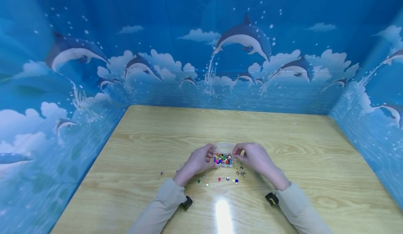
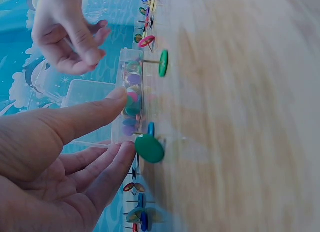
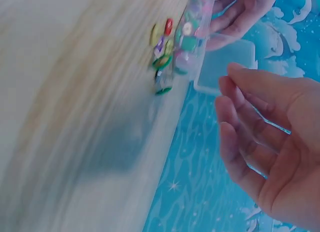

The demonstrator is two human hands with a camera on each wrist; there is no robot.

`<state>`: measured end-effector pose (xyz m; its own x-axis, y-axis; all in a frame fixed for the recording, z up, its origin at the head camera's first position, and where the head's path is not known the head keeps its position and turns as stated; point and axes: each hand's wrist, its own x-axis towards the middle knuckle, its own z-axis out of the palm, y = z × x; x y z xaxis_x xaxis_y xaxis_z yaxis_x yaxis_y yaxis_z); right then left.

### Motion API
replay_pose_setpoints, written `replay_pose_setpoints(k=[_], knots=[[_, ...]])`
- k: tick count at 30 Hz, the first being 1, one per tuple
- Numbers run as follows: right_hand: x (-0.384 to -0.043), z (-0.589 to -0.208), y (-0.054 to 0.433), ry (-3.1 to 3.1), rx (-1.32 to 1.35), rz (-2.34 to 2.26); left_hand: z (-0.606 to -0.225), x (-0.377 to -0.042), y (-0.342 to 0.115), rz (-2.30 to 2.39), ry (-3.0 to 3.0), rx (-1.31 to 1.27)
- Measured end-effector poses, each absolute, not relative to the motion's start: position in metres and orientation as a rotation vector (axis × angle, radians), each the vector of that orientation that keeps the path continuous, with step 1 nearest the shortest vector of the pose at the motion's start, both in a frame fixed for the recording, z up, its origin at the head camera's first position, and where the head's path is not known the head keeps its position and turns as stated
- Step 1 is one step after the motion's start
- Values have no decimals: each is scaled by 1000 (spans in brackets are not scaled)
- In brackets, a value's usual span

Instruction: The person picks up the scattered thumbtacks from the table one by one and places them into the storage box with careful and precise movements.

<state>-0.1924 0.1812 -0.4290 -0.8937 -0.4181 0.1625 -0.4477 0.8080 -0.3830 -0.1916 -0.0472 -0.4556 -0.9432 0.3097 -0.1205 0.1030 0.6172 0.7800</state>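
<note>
A small clear plastic box [image 1: 231,165], heaped with colourful thumbtacks [image 1: 223,159], stands on the table with its clear lid [image 1: 224,146] swung back. My left hand [image 1: 199,160] grips the box at its left end, thumb on the near wall and fingers by the corner. At the opposite end is my right hand [image 1: 254,156]. Its fingers are loosely bent, thumb and index tips close together, with nothing visible between them in the right wrist view. A green thumbtack [image 2: 164,62] lies on the table in front of the box.
More loose thumbtacks [image 1: 227,178] are scattered over the wood-grain table [image 1: 151,132] on the near side of the box and to both sides. Blue curtains [image 1: 195,52] printed with dolphins surround the table at the back, left and right.
</note>
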Motion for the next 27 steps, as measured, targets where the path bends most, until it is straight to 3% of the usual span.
replay_pose_setpoints(k=[9,27], knots=[[-192,-427,171,-2879,697,692,-457,-192,-47,1217,2616,348],[-187,-438,200,-3005,746,671,-454,-191,-46,1232,2601,329]])
